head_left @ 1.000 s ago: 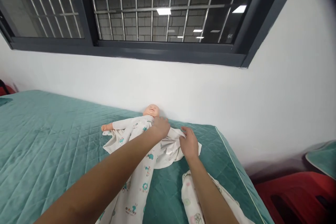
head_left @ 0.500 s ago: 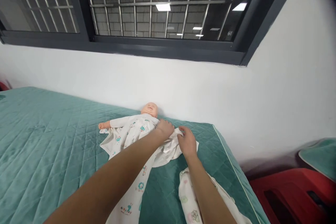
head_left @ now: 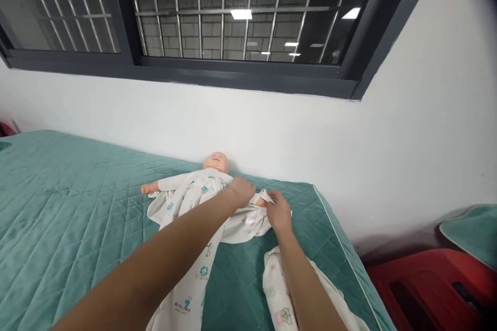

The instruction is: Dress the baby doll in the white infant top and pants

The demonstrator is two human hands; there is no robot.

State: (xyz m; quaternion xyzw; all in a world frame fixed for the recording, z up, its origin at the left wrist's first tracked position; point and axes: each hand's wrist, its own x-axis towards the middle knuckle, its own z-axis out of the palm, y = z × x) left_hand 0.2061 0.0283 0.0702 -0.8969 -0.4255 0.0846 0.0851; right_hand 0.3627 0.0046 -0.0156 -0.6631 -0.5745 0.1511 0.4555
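A baby doll [head_left: 216, 162] lies on its back on the green quilted mat, its head near the wall. It wears a white garment with small teal prints [head_left: 202, 264]. One bare doll hand shows at the left sleeve end. My left hand [head_left: 241, 191] is closed on the white sleeve by the doll's shoulder. My right hand [head_left: 279, 211] pinches the end of that sleeve, where a bit of the doll's skin-coloured hand shows in the opening.
The green quilted mat [head_left: 77, 191] spreads to the left. A rolled white cloth with pink and green prints [head_left: 275, 289] lies under my right forearm. Red plastic furniture [head_left: 423, 284] stands at the lower right. Behind are a white wall [head_left: 272, 134] and barred window.
The doll's skin-coloured hand now shows at the right sleeve's opening, where only cloth showed before. The doll and garment sit slightly further left in view.
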